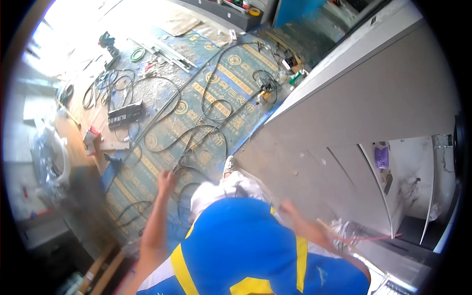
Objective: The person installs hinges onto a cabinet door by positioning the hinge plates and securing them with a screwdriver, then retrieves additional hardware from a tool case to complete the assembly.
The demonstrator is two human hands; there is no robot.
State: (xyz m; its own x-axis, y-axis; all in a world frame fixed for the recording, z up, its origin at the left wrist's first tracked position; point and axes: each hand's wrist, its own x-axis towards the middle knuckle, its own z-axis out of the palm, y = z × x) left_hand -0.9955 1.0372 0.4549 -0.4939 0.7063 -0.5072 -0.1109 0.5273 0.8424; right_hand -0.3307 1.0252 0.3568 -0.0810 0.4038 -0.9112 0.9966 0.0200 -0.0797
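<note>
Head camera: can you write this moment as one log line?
left hand: raised, free above black cables | right hand: blurred, near grey cabinet

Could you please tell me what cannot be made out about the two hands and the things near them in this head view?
- Left hand: blurred by motion above the black cables; any grip unclear.
- Right hand: blurred against the grey cabinet panel; fingers indistinct.
- Thin stick near the right wrist: partly hidden by the forearm.
</note>
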